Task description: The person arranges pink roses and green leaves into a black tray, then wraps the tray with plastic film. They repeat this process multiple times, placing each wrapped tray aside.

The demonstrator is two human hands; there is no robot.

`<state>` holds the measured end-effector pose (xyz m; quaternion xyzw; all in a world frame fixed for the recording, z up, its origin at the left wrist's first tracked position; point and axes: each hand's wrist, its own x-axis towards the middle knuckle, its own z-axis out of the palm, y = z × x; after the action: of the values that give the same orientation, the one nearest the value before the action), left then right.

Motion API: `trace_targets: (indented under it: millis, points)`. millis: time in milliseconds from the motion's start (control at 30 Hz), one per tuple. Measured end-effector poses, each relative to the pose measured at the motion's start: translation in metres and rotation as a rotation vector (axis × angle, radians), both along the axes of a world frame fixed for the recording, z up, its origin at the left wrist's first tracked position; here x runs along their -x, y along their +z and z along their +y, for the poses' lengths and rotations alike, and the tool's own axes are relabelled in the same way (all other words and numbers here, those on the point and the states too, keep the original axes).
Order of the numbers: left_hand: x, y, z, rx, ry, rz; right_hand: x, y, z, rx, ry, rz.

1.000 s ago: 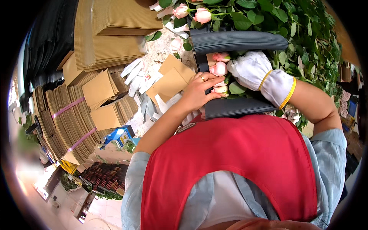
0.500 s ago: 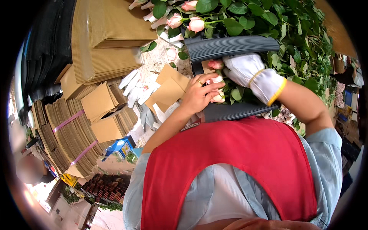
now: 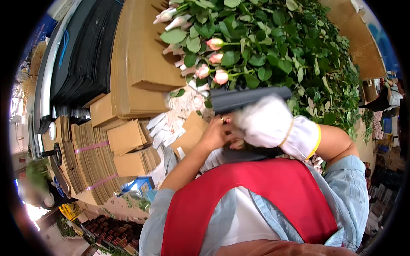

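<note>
My bare left hand (image 3: 215,135), with a ring on one finger, curls round the heads of pink roses (image 3: 228,117), which are mostly hidden by both hands. Close against it, my right hand (image 3: 265,121) wears a white glove with a yellow cuff; motion smears it, and its fingers cannot be made out. It covers the stems and part of the dark corrugated sheet (image 3: 250,97), whose far flap stands just beyond the hands. The sheet's near part shows dark between the hands and my red apron (image 3: 252,183).
Beyond the sheet lies a large heap of leafy rose stems (image 3: 294,55), with a few loose pink roses (image 3: 220,77) at its left edge. Cardboard stacks (image 3: 145,51), black sheets (image 3: 85,55), small brown cards (image 3: 128,138) and white paper sleeves (image 3: 160,130) are to the left.
The view has shifted, so the table shows lower in the picture. My gloved right hand has come over the roses toward my left hand. The sheet's far flap looks narrower and rolled.
</note>
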<state>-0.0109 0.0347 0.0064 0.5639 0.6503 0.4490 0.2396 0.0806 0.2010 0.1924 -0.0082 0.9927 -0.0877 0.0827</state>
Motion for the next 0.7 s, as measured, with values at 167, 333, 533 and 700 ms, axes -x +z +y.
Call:
trace_targets:
  millis: [167, 333, 533, 700]
  points:
    - [-0.018, -0.045, 0.004, -0.123, 0.008, 0.156, 0.089, -0.054, 0.103, -0.374, -0.425, 0.328]
    - [-0.02, -0.022, 0.01, 0.11, 0.054, 0.097, 0.09, 0.014, 0.123, -0.277, -0.608, 0.38]
    - [-0.014, -0.019, 0.007, 0.016, 0.076, 0.203, -0.067, 0.148, 0.169, -0.478, -0.625, 0.468]
    - [-0.009, -0.021, 0.018, -0.046, 0.026, 0.146, -0.141, 0.192, 0.103, -0.47, -0.521, 0.169]
